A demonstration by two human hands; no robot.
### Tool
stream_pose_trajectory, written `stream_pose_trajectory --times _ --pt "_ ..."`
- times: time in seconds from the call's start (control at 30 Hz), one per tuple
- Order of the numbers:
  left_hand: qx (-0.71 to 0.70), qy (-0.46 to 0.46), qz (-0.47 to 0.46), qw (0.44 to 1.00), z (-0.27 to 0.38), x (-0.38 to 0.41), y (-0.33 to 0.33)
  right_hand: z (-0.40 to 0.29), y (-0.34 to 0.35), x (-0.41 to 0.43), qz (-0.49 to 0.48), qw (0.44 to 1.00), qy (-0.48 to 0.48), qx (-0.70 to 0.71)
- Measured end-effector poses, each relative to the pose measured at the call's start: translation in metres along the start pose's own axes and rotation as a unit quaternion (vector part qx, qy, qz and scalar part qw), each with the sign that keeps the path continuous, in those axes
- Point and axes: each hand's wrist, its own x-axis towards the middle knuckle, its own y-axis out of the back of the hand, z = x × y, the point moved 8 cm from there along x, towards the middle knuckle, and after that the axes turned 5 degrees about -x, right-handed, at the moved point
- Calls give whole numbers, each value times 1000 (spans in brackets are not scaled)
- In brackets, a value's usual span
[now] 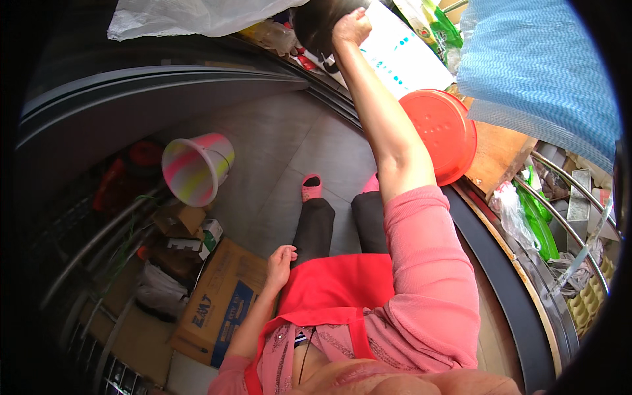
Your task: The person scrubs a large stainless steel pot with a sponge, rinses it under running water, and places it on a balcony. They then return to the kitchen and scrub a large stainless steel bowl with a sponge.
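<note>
My right hand (352, 29) reaches far forward, its fingers curled at the edge of a dark, shiny round vessel (318, 22). Part of that vessel is cut off by the top of the view. Beside the hand is a white board or box (419, 64) with blue-green print, strongly lit. Below my right forearm a red round plastic lid or basin (442, 136) rests against a wooden board (498, 148). My left hand (280, 266) hangs by my left thigh, loosely bent and holding nothing, next to the red apron (340, 281).
A striped plastic bucket (197, 168) stands at left by a metal rack (89, 252). A cardboard box (217, 301) lies near my left arm. A blue mesh curtain (538, 74) hangs at upper right. Metal rails (568, 212) border bags at right; a sliding-door track (340, 106) crosses ahead.
</note>
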Motion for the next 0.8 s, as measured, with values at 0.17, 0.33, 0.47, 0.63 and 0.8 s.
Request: stream_pose_trajectory --times 0.17,0.33,0.47,0.63,0.8 --pt "-24 28 6 999 -12 -4 7 8 -44 12 32 999 41 10" --pt "-44 44 14 998 -25 -2 10 45 -49 45 69 996 45 34" --pt "-24 46 0 999 -26 8 4 45 -84 63 -14 995 75 59" --pt "-14 40 -21 999 -10 16 0 26 -118 53 -128 969 212 -7" --pt "-38 45 -11 998 -13 17 5 -6 -117 3 -203 966 102 -123"
